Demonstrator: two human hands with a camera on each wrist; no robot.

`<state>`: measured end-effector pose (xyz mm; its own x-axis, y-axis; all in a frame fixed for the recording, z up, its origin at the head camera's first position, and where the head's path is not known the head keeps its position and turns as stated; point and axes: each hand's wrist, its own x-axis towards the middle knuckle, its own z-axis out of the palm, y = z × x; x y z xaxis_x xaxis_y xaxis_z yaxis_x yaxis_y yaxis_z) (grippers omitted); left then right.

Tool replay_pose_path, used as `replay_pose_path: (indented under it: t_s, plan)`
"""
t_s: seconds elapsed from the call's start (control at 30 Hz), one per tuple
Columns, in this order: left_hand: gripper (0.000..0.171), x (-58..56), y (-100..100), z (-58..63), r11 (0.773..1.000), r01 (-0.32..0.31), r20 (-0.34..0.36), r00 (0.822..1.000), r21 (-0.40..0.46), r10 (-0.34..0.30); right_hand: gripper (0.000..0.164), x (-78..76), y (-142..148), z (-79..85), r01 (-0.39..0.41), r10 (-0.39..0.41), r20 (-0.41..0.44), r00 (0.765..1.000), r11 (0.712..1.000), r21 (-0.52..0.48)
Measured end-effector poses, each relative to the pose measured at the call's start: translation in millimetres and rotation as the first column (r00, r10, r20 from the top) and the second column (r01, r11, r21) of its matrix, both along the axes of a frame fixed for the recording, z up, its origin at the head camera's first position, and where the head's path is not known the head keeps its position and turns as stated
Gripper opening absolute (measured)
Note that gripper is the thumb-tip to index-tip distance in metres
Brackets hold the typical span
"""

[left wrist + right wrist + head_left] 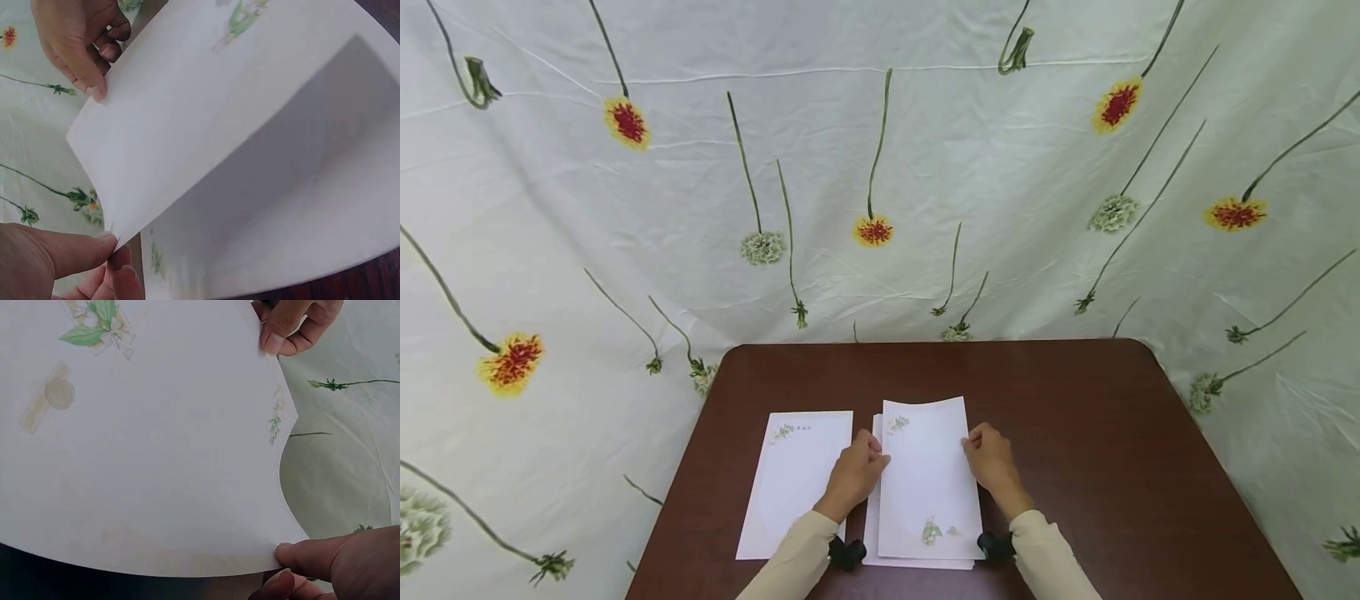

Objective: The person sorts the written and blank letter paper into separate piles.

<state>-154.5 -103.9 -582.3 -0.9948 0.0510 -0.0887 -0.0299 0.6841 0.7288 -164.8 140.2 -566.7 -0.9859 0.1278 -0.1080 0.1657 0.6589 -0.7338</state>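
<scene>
Between my two hands is a sheet of printed paper (928, 479), white with a flower print at the upper left and a green plant print near the bottom. My left hand (854, 473) pinches its left edge between thumb and fingers. On the opposite edge, the thumb and fingers of my right hand (994, 462) pinch it too. The sheet (169, 462) bows between the hands in the right wrist view. Raised in the left wrist view, it casts a shadow on more paper (312, 237) beneath, whose edges (872, 542) show at the left and bottom in the head view.
Another white printed sheet (790, 492) lies flat to the left on the dark brown table (1097, 433). Behind the table hangs a white cloth (985, 150) with a flower pattern. Both wrists carry a small black device (847, 553).
</scene>
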Motion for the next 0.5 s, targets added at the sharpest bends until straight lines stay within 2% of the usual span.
replay_pose_path:
  t_s: [0.13, 0.3, 0.5]
  plan:
    - [0.019, -4.1, 13, 1.7, 1.0, 0.007, -0.002, 1.0, 0.025, -0.007, 0.016, -1.4, 11, 7.5, 0.015, -0.015, 0.017, 1.0, 1.0, -0.009]
    - [0.017, -7.2, 28, 4.1, 0.998, 0.043, -0.036, 0.998, 0.05, -0.042, 0.018, -2.2, 26, 10.6, 0.037, -0.036, 0.035, 0.999, 0.999, -0.013]
    - [0.02, -9.0, 48, 11.1, 0.99, 0.102, -0.007, 0.995, 0.094, -0.102, 0.022, -1.1, 48, 15.6, 0.073, -0.073, 0.044, 0.996, 0.997, 0.005]
